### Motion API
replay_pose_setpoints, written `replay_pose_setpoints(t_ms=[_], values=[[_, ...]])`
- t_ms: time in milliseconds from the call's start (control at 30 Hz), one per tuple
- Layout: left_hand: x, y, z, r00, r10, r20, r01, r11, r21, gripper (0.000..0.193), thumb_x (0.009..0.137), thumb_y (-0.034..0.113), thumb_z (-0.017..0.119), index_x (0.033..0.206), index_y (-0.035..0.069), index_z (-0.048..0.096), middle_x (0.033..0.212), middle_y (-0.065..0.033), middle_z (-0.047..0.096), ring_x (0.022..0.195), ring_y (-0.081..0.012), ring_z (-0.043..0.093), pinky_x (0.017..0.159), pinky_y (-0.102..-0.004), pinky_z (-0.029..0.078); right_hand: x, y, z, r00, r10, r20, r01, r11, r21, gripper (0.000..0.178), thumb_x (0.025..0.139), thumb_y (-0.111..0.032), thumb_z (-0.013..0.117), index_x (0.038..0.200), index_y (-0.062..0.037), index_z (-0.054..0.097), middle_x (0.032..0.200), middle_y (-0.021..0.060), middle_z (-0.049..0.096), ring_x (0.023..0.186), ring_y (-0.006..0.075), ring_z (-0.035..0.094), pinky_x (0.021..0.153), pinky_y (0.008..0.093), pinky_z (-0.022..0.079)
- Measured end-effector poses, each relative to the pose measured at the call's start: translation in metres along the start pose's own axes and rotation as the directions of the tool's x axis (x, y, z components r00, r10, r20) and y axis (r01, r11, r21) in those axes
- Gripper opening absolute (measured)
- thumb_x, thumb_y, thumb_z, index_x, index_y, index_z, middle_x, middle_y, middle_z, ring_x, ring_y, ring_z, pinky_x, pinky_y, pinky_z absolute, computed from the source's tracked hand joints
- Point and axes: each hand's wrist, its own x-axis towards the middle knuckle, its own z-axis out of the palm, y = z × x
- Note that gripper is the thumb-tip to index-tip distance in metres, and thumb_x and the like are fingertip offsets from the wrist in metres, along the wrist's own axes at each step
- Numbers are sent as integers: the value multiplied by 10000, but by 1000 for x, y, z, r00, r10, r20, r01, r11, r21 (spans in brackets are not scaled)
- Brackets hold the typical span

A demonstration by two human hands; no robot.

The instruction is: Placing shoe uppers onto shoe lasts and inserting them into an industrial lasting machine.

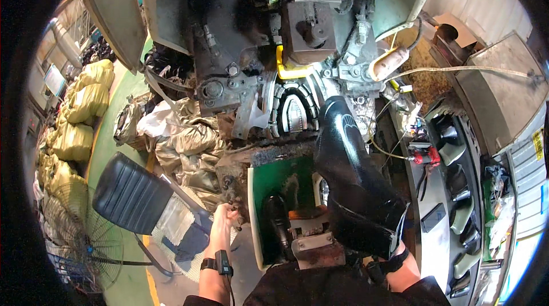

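Observation:
A glossy black tall boot (354, 174) slants across the middle right, its toe up beside the machine's curved metal jaws (294, 112). Its open top lies over my right hand (400, 250), which bears the boot; the fingers are hidden behind or inside the shaft. Low at the left of the machine, my left hand (226, 213) is closed with curled fingers, next to a dark, grimy machine part (231, 183). What those fingers grip, if anything, is hidden. A yellow bracket (281, 63) stands just behind the jaws.
A green-lined bin (257, 192) holds another dark boot-like piece (276, 217) below the machine. On the right, a rack (457, 192) carries several boots, with a red tool (426, 157) and a phone (433, 218) nearby. Left are a black chair (132, 192), a fan (86, 237) and sacks (191, 140).

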Motion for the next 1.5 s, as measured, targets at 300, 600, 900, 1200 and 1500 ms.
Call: replay_pose_setpoints(t_ms=[300, 600, 900, 1200, 1500], values=[[-234, -13, 139, 400, 770, 496, -812, 549, -198, 411, 971, 227, 619, 1281, -39, 572, 1253, -111, 622, 1142, -176, 576, 1037, -309, 413, 44, 8, 22, 1000, -28, 14, 26, 995, 96, 297, 990, -149, 575, 1262, -29, 586, 1082, 70, 688, 850, 158, 681, 733, 326, 589], [-293, -11, 196, 768, 417, 486, -356, 909, -216, 439, 880, 415, 730, 1036, 33, 581, 920, -12, 616, 847, -110, 558, 782, -285, 468, 85, 29, 56, 994, -51, -100, 62, 992, 109, 367, 992, -187, 577, 1328, -41, 549, 1023, -18, 621, 853, 87, 560, 795, 249, 480], [-268, 6, 216, 827, 363, 429, -348, 930, -117, 496, 885, 425, 723, 1082, 3, 554, 975, -85, 621, 883, -177, 578, 801, -341, 493, 113, 35, 65, 976, -2, -218, 13, 999, 51, 353, 981, -177, 596, 1310, -53, 560, 1066, 16, 637, 910, 101, 588, 794, 274, 509], [-247, 6, 217, 751, 337, 568, -266, 942, -207, 511, 907, 402, 701, 1137, -25, 543, 1027, -108, 622, 919, -196, 589, 820, -348, 498, 117, 33, 62, 978, 41, -203, -34, 999, 37, 480, 1001, -204, 567, 1447, -74, 444, 1161, 7, 610, 959, 116, 573, 854, 278, 498], [-241, 8, 217, 694, 213, 688, -62, 970, -237, 410, 958, 335, 630, 1171, -5, 547, 1096, -120, 635, 971, -219, 617, 859, -369, 503, 123, 39, 53, 985, 109, -135, -95, 990, 104, 389, 1007, -180, 546, 1376, -56, 523, 1170, 31, 644, 986, 138, 604, 868, 296, 504]])
